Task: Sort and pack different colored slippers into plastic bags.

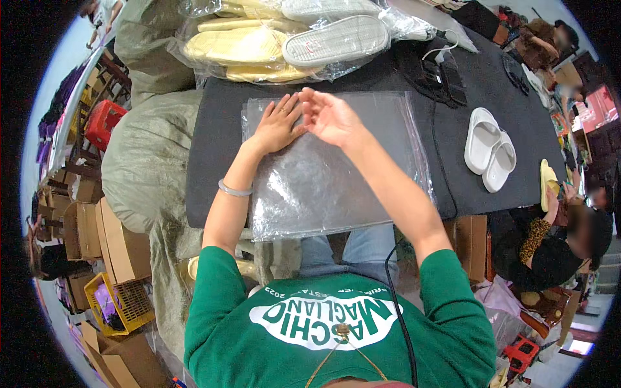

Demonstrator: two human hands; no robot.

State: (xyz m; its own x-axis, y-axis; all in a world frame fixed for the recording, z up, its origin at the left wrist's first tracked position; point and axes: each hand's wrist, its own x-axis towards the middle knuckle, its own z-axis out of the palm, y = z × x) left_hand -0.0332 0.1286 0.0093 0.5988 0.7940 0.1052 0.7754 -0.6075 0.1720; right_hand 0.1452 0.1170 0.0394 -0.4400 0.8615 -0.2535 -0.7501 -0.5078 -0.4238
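Note:
A stack of clear plastic bags (336, 174) lies flat on the dark table in front of me. My left hand (279, 126) rests flat on the far left part of the stack, fingers stretched out. Close beside it, my right hand (331, 119) is turned partly palm up, its fingers loosely bent and nothing visible in them. The fingertips of both hands are very near each other; I cannot tell if they touch. Beyond the hands lies a clear bag holding yellow slippers (242, 44) and grey slippers (336, 40).
A pair of white slippers (490, 150) sits on the dark table (217, 155) at right. Beyond is a black object with a white cable (440, 74). A co-worker's hand holds a yellow slipper (548, 178). Left are green-grey sacks (145, 158), cardboard boxes (123, 242) and a yellow crate (119, 304).

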